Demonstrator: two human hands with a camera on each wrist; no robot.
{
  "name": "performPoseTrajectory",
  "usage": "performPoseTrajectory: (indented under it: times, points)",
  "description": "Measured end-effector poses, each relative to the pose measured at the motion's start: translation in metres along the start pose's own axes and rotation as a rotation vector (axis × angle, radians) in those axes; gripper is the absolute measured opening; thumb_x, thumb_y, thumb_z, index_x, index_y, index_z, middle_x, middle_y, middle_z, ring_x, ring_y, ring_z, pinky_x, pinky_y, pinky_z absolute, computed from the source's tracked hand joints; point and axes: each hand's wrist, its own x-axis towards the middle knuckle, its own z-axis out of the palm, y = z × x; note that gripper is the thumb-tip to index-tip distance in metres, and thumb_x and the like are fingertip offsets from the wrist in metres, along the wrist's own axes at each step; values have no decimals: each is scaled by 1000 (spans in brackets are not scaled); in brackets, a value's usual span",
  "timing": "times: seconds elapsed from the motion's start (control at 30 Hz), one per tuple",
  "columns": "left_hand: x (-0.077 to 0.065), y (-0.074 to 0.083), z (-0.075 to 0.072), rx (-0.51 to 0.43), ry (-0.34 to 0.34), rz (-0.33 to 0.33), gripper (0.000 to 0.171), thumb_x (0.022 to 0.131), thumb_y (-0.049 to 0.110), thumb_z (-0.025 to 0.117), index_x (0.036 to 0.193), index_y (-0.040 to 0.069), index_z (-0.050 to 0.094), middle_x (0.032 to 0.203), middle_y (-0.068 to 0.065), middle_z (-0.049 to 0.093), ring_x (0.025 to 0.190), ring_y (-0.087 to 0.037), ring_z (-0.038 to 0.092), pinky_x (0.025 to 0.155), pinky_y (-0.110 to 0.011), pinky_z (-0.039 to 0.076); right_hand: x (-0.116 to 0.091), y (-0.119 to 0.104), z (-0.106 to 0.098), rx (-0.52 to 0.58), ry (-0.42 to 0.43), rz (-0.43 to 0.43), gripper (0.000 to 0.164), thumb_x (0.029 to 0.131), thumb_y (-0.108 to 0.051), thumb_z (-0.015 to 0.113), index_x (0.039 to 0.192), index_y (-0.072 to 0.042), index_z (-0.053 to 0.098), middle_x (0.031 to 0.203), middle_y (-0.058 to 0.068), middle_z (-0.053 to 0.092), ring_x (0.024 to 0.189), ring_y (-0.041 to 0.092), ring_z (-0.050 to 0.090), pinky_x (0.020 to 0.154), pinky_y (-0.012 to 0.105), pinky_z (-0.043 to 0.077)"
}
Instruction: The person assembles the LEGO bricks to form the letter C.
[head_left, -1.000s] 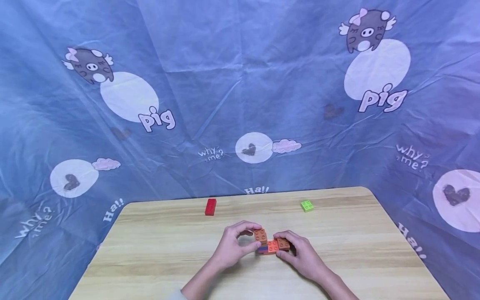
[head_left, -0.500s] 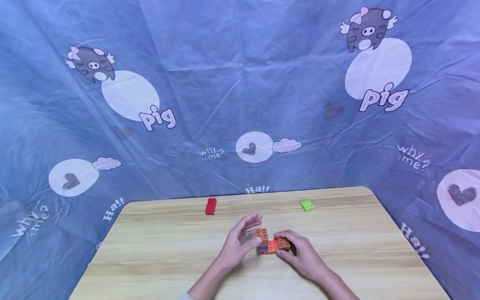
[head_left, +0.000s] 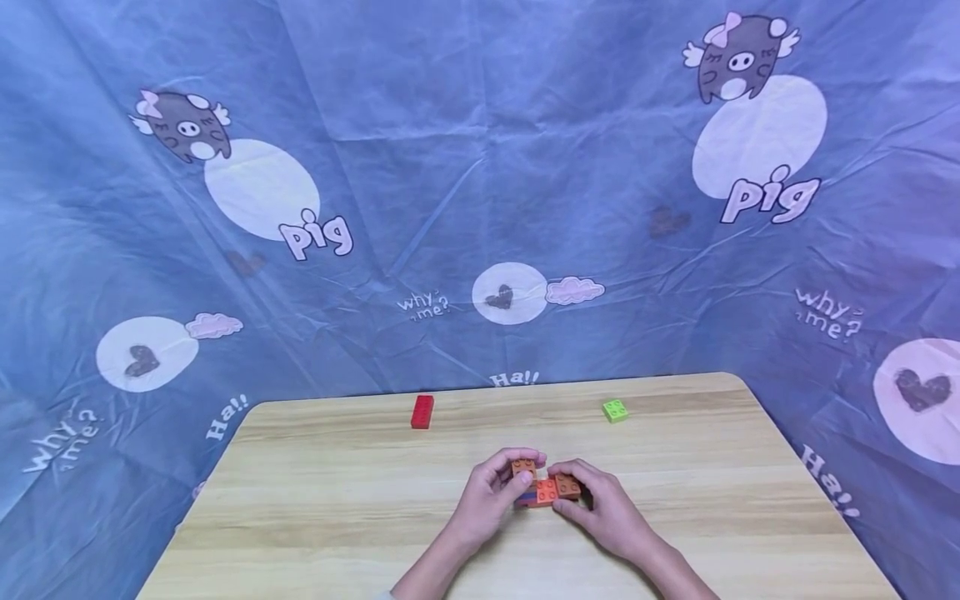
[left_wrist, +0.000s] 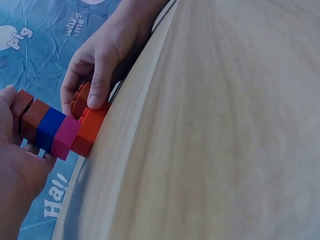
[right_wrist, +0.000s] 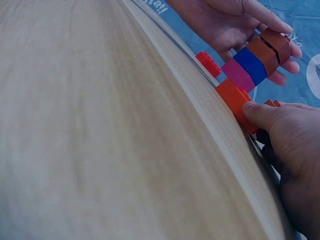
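Note:
In the head view my left hand [head_left: 483, 500] has its thumb and fingers about the top brown toy brick [head_left: 524, 464] of a short stack. Below it the left wrist view shows another brown brick [left_wrist: 35, 120], a blue brick [left_wrist: 50, 129] and a pink brick [left_wrist: 66, 138]. A thin dark gap runs between the two brown bricks. The stack stands on one end of a long orange brick [right_wrist: 231, 100]. My right hand [head_left: 611, 508] grips that orange brick at its other end, where a separate brown brick [head_left: 567, 487] sits on top.
On the wooden table [head_left: 337, 500], a red brick [head_left: 422, 412] lies toward the back left and a lime green brick [head_left: 615, 411] toward the back right. Printed blue cloth [head_left: 390, 183] rises behind the table.
The left hand brought the brown brick down onto the stack, spread its fingers, then closed them about the brick's far side. The right hand kept its hold.

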Motion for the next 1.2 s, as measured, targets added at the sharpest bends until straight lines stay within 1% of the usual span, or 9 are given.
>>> performPoseTrajectory:
  times: [0.23,0.33,0.53,0.67,0.8,0.9,0.97,1.07,1.2]
  points:
    - [1,-3,1,32,15,58,31,105,3,62,135,-6,63,136,-29,64,127,-23,65,112,-32,51,1,0,0,-21,16,-23,47,85,-9,88,127,-18,70,121,-7,73,107,11,70,92,30,59]
    - [2,-3,1,48,8,80,31,104,2,63,134,-7,63,135,-34,62,126,-27,66,110,-32,52,2,1,-1,-21,16,-29,47,85,-8,88,127,-17,70,121,-6,73,109,11,70,92,30,59]
    - [5,1,-1,63,-7,76,31,103,2,64,133,-6,64,135,-41,58,126,-26,66,108,-32,54,4,3,-2,-9,9,-29,46,85,-8,88,127,-14,70,121,-4,74,108,11,70,92,29,59]
    - [6,2,-4,109,-17,55,31,103,5,66,134,-3,66,135,-35,62,126,-28,67,107,-34,55,4,2,-2,1,3,-17,45,86,-9,87,127,-15,70,121,-5,73,107,11,70,91,30,59]
    - [7,2,-10,223,-43,32,34,103,7,67,137,9,67,137,-19,68,127,-26,66,111,-36,53,3,1,-1,14,-11,5,44,88,-11,86,128,-16,69,121,-5,73,107,11,70,91,30,60]
    - [8,3,-15,283,-60,34,40,104,10,66,143,15,62,143,-8,66,134,-24,61,117,-35,46,3,1,0,17,-15,0,44,89,-11,86,129,-15,69,122,-4,73,107,12,70,91,30,60]
    - [8,3,-17,255,-70,47,44,106,10,63,150,12,55,150,-9,61,140,-27,56,120,-35,42,4,1,0,14,-7,-9,44,88,-11,86,129,-14,69,121,-4,73,108,12,70,91,30,60]
    - [9,0,-19,149,-66,45,47,109,11,57,155,5,47,155,-13,55,145,-32,50,123,-34,39,6,3,0,2,6,-20,45,87,-10,87,128,-13,70,122,-4,74,109,12,70,91,29,60]
    - [9,-5,-18,45,-59,19,44,111,11,51,154,0,45,153,-21,54,144,-33,52,121,-32,41,6,5,0,-4,1,-6,46,86,-10,87,128,-13,70,122,-4,73,110,11,69,92,29,59]
